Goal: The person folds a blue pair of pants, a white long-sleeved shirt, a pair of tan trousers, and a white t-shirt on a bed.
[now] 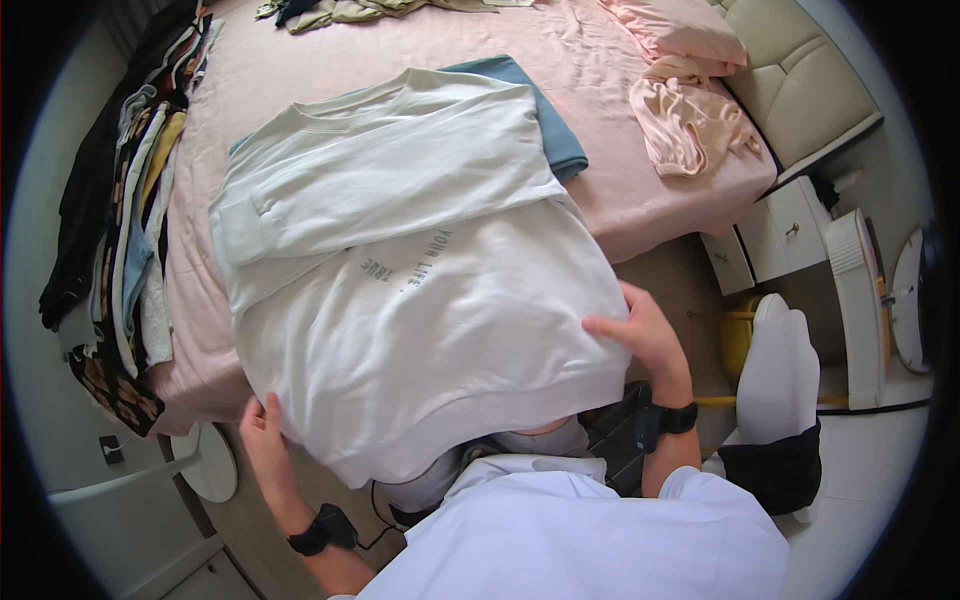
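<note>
A white sweatshirt (442, 315) with printed lettering lies spread over the bed's near edge, its sleeves folded across the chest and its hem hanging towards me. My left hand (266, 431) grips its left side near the hem, the thumb on top. On the right side, my right hand (637, 322) pinches the fabric between thumb and fingers. A folded blue-teal garment (559, 131) lies partly under the sweatshirt's upper part.
The bed (600, 82) has a pink sheet. Clothes on hangers (142, 232) lie along its left edge. A peach satin garment (686, 120) and a pink pillow (675, 34) are at the right. White drawers (787, 229) and a white chair (776, 375) stand beyond; a round white base (214, 465) is lower left.
</note>
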The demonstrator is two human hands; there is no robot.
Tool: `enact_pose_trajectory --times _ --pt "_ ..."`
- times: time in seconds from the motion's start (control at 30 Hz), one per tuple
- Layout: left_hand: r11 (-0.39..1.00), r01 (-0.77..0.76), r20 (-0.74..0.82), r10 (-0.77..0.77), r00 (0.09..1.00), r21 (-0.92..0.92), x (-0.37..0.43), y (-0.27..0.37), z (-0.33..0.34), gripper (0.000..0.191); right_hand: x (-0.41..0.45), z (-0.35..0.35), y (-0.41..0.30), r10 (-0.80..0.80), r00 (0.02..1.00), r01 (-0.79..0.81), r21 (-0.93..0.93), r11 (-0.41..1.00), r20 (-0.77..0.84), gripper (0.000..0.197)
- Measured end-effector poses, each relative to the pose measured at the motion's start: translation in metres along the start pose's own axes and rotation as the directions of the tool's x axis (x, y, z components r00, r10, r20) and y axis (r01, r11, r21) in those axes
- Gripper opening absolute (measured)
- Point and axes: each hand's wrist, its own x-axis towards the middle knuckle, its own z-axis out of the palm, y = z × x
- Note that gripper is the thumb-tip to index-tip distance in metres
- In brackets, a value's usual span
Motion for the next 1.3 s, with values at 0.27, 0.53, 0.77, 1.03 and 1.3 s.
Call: enact_pose_trajectory --times 0.27,0.53,0.77,1.03,1.3 --pt "0.989 -0.139 -0.260 0.121 0.958 -0.050 -0.046 -0.026 0.018 0.022 -0.059 0.006 0.034 -0.056 0.977 0.042 -0.072 0.997 -0.205 0.029" --pt "0.981 -0.079 -0.017 0.083 0.996 0.175 -0.045 -0.061 -0.006 0.036 -0.073 0.043 0.073 -0.165 0.962 0.191 0.102 0.976 -0.217 0.054" --pt "0.928 -0.191 -0.092 0.231 0.968 0.320 -0.062 -0.052 0.029 0.051 -0.098 0.044 0.057 -0.468 0.883 0.440 -0.315 0.841 -0.016 0.076" --pt "0.962 -0.228 -0.150 0.250 0.957 0.148 -0.073 -0.049 0.040 0.065 -0.108 0.031 0.076 -0.532 0.847 0.514 -0.275 0.812 0.013 0.087" --pt "0.816 -0.505 0.218 0.458 0.862 0.282 -0.116 -0.026 0.038 0.096 -0.114 0.015 0.082 -0.538 0.837 0.546 -0.236 0.804 0.102 0.091"
